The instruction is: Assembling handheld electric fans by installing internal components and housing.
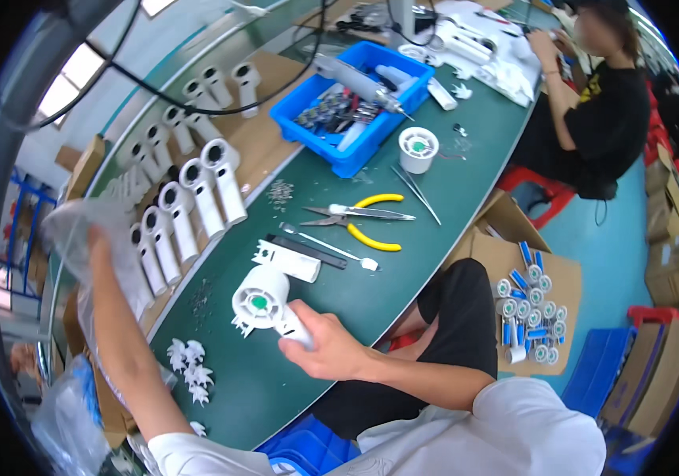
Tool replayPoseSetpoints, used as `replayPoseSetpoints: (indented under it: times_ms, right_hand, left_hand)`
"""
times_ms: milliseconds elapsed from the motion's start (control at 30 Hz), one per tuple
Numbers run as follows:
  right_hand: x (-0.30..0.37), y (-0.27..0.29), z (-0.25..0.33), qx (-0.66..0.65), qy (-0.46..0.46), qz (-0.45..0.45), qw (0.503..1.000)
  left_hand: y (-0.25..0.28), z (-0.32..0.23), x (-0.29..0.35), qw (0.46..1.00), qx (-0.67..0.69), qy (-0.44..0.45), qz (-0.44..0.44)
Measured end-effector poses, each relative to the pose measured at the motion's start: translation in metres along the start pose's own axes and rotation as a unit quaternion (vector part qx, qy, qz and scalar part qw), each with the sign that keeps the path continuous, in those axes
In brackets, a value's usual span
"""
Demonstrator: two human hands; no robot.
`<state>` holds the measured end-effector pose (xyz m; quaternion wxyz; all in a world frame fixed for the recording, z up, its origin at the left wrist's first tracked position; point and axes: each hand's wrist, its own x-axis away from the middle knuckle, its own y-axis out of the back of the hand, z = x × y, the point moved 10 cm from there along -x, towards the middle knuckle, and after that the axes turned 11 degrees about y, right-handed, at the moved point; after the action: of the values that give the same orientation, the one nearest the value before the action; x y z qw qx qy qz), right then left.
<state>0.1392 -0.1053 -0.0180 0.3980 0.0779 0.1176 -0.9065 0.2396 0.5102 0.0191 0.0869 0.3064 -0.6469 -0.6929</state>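
Observation:
My right hand (327, 347) is closed around the handle of a white handheld fan body (261, 290), whose round head has a green centre. My left hand (99, 242) reaches far left, up against a clear plastic bag (78, 226); the bag and the hand's angle hide its fingers. Behind the held fan lies a white handle shell (288, 260) on the green table. A black strip (305, 251), a white-tipped rod (339, 246), yellow-handled pliers (367, 224) and tweezers (416, 194) lie beyond it. White fan blades (190, 367) sit near my left forearm.
White fan shells (212, 178) stand in rows on cardboard along the left. A blue bin (339, 163) holds parts and an electric screwdriver (359, 83). A white fan head (417, 151) stands nearby. A co-worker (593, 103) sits at far right. Blue-and-white parts (534, 309) fill a carton.

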Motion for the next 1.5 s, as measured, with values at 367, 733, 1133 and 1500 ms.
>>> replayPoseSetpoints:
  times_ms: [367,733,1133,1500]
  right_hand:
    - [0.007,0.009,0.028,-0.085,0.066,-0.01,0.994]
    - [0.102,0.056,0.263,-0.098,0.691,0.02,0.715]
    - [0.094,0.05,0.256,-0.123,0.695,-0.008,0.709]
    - [0.116,0.046,0.275,-0.12,0.73,0.011,0.673]
  left_hand:
    - [-0.007,0.094,0.055,0.958,-0.222,0.103,0.148]
    - [0.013,0.07,0.056,0.977,-0.102,0.168,0.082]
    - [0.002,0.058,0.055,0.983,-0.097,0.131,0.083]
    - [0.011,0.129,0.026,0.923,-0.331,0.157,0.119]
